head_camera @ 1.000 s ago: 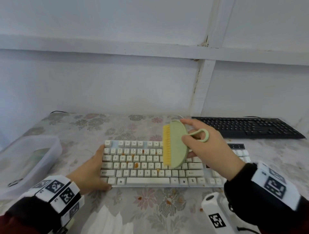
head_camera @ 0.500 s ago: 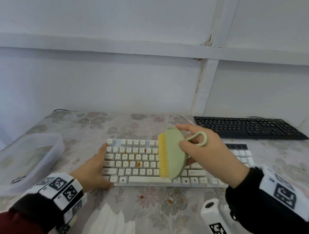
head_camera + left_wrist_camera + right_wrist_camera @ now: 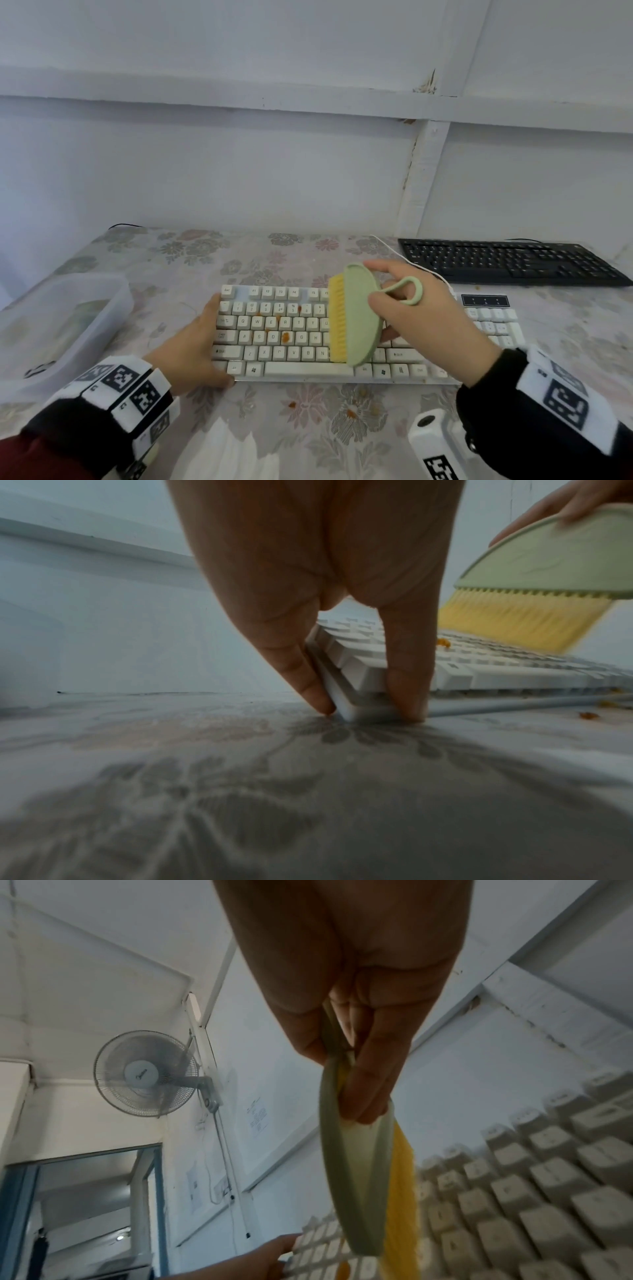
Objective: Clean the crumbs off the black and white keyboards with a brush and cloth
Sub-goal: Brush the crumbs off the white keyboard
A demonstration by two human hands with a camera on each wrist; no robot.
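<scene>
Two hands are working: the left hand (image 3: pixel 197 346) is pinching the white plastic keyboard's (image 3: pixel 308 337) left edge, the right hand (image 3: pixel 424 320) is gripping the green oval yellow-bristled brush (image 3: pixel 354 315) mid-board, ideally sweeping lightly toward the orange crumbs (image 3: pixel 285 337).

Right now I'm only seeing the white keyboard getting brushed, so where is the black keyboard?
In the head view the black keyboard lies at the table's far right by the wall, behind the white keyboard and beyond the right hand.
</scene>
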